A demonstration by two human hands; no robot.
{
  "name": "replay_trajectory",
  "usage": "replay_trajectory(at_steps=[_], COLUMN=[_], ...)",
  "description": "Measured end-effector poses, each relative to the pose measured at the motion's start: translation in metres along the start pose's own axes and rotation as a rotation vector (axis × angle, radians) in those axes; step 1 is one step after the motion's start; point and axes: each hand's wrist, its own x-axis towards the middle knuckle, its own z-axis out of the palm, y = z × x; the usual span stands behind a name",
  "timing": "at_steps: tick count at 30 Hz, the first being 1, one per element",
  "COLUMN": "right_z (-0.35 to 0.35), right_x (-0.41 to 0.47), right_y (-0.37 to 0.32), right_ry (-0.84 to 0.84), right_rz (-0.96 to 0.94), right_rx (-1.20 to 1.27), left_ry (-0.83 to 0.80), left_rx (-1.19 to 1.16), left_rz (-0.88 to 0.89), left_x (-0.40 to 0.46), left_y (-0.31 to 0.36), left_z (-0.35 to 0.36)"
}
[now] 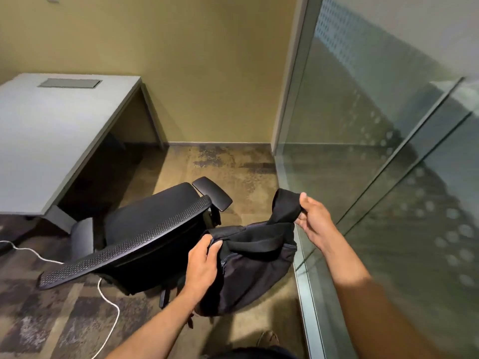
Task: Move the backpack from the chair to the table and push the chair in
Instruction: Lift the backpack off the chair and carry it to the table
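Observation:
A black backpack (248,265) hangs in the air to the right of a black office chair (145,229), off its seat. My left hand (201,263) grips the bag's top left edge near a zipper. My right hand (315,216) pinches a wide black strap (283,206) and lifts it above the bag. The chair's seat is bare; its mesh backrest faces me and it stands pulled out from the grey table (51,141) at the left.
A glass partition (363,177) with a metal base rail runs close along my right. A white cable (108,301) snakes over the patterned carpet under the chair. A yellow wall stands behind the table. A cable hatch (70,83) sits in the tabletop.

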Motion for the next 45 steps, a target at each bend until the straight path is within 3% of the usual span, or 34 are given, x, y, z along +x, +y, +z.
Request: replay_trajectory(at_steps=[3, 8, 10, 14, 27, 33, 39, 45], right_z=[-0.032, -0.094, -0.112, -0.117, -0.092, -0.082, -0.062, -0.037], right_x=[0.005, 0.006, 0.008, 0.022, 0.088, 0.151, 0.219, 0.282], right_y=[0.001, 0.017, 0.026, 0.023, -0.028, -0.057, -0.092, -0.124], right_ry=[-0.058, -0.250, -0.262, -0.131, 0.088, 0.175, 0.240, 0.260], right_rz=[-0.005, -0.050, -0.091, -0.307, -0.484, -0.503, -0.513, -0.498], right_rx=[-0.063, -0.573, -0.651, -0.586, -0.506, -0.460, -0.421, -0.570], left_ry=[-0.012, -0.058, -0.087, -0.106, -0.014, -0.011, -0.022, -0.040], left_rx=[0.016, -0.004, -0.001, 0.005, -0.146, -0.285, -0.258, -0.249], left_rz=[0.018, 0.027, 0.045, 0.097, 0.042, 0.052, 0.110, 0.087], left_x=[0.011, 0.034, 0.044, 0.061, 0.148, 0.226, 0.310, 0.391], left_y=[0.015, 0.026, 0.032, 0.046, 0.067, 0.084, 0.095, 0.090], left_z=[0.020, 0.047, 0.057, 0.074, 0.106, 0.123, 0.133, 0.130])
